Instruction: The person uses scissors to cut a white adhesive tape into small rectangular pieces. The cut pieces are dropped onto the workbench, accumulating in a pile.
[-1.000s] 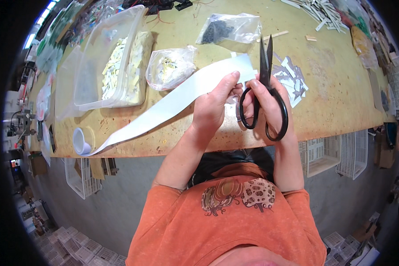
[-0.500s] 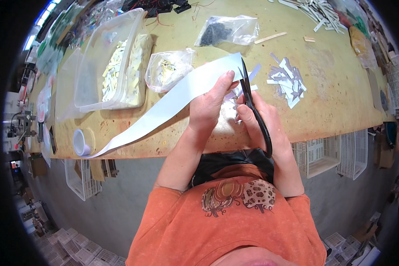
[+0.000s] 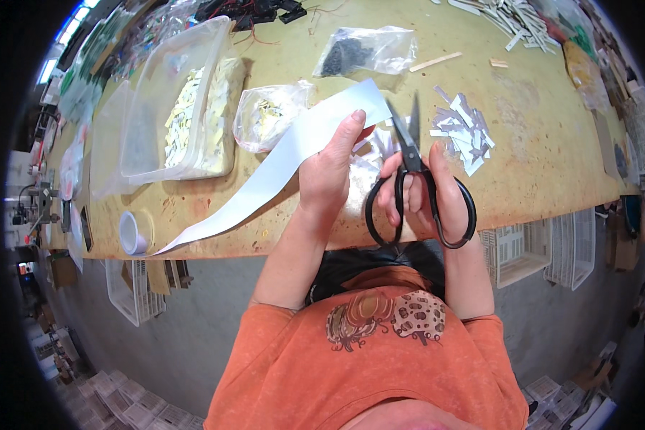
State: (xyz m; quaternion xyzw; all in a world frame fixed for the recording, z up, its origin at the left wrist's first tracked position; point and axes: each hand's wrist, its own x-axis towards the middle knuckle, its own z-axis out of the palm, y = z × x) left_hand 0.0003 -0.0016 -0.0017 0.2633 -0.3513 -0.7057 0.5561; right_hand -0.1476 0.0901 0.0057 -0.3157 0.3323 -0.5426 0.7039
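My left hand (image 3: 326, 165) grips the end of a long white strip (image 3: 297, 140), which runs down-left to a white roll (image 3: 132, 233) at the table's front edge. Black-handled scissors (image 3: 409, 150) are in my right hand (image 3: 441, 190), blades pointing up and slightly apart, just right of the strip's end. Small white cut pieces (image 3: 373, 156) lie beneath and beside the strip, partly hidden by my hands. A separate pile of white and grey cut pieces (image 3: 459, 125) lies to the right on the worktable (image 3: 530, 165).
A clear bin (image 3: 186, 115) of pale pieces stands left, beside a bag of cut pieces (image 3: 269, 115). A bag of dark bits (image 3: 358, 50), wooden sticks (image 3: 437, 61) and a heap of narrow slats (image 3: 516, 21) lie farther back. White crates (image 3: 519, 258) sit below the edge.
My left hand and the strip's end have shifted slightly left. The scissors met the strip's end half a second ago; they now stand apart from it, turned with both finger loops visible.
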